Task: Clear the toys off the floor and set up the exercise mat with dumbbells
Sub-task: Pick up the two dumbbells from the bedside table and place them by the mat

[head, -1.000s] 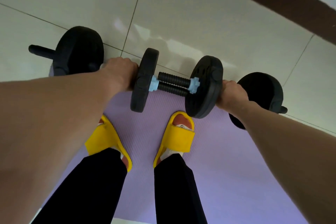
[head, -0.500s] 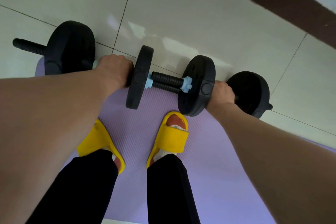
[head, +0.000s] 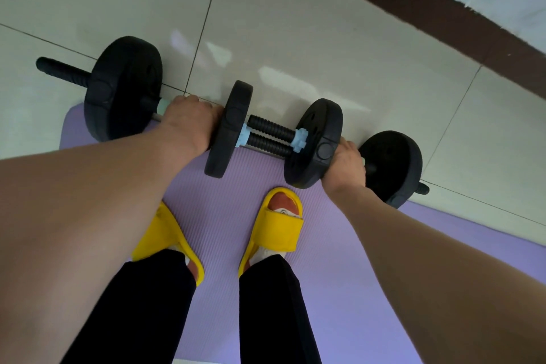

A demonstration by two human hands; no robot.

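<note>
Head view: two dumbbells, end to end at the mat's (head: 339, 289) far edge; left hand (head: 189, 124) grips one (head: 124, 89), right hand (head: 347, 162) the other (head: 390, 165). Two yellow slippers (head: 279, 224) stand on the mat; tiled floor (head: 295, 38) beyond.

Black plates (head: 124, 89) with pale blue collars (head: 300, 140) are showing on the dumbbells. A ribbed lilac exercise mat (head: 369, 289) is lying on glossy whitish floor tiles (head: 325, 23); yellow slippers (head: 279, 227) and black trousers (head: 271, 313) are standing out.

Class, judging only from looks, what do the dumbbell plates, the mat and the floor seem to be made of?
Round black dumbbell plates: matte, slightly grainy, so probably plastic- or rubber-coated rather than bare metal.
Purple exercise mat: fine parallel ribs and a dull surface suggest soft foam.
Pale floor: glossy, mirror-like highlights and thin dark joints point to glazed ceramic tile.
</note>
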